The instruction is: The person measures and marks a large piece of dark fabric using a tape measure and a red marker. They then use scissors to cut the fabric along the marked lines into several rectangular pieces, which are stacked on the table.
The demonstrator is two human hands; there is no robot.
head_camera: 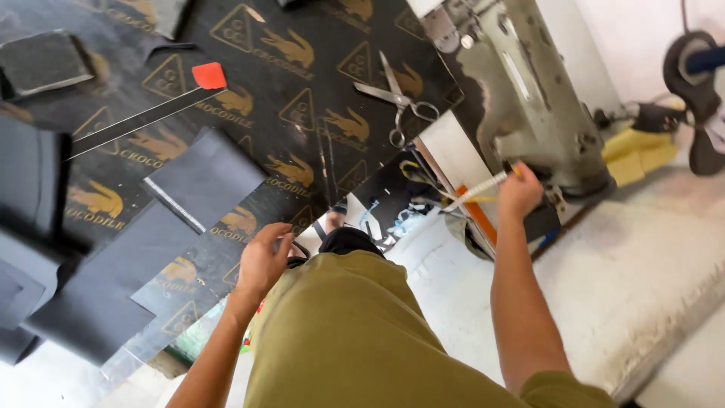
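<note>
So the view looks straight down over someone in olive trousers standing at a worktable covered in a black printed sheet (302, 75), with an old grey sewing machine (521, 98) at the far right.

The right hand (519, 193) is up at the near side of the machine, fingers pinched shut around a thin pale stick-like thing (477, 190), maybe a strip or a narrow ruler with a yellowish end, hard to tell which. Its long axis slants from the fingers down and to the left, away from the machine and towards the table edge. That makes the right hand the one actually on it; the left is well apart from it, off to the left.

The left hand (264, 261) sits at the near edge of the table with the fingers curled, on or just over the black sheet. Whether it's gripping the sheet, holding something small, or just resting there can't be told from this angle, since the back of the hand hides the palm.

Other stuff around: steel scissors (399, 100) lying on the sheet farther back, between the two hands but out of reach of both, a long dark strip with a red tag (209, 75) at its end to the far left, and flat dark grey cut pieces (204, 177) just left of the left hand. Some yellow foam (638, 155) sits past the machine on the right.
</note>
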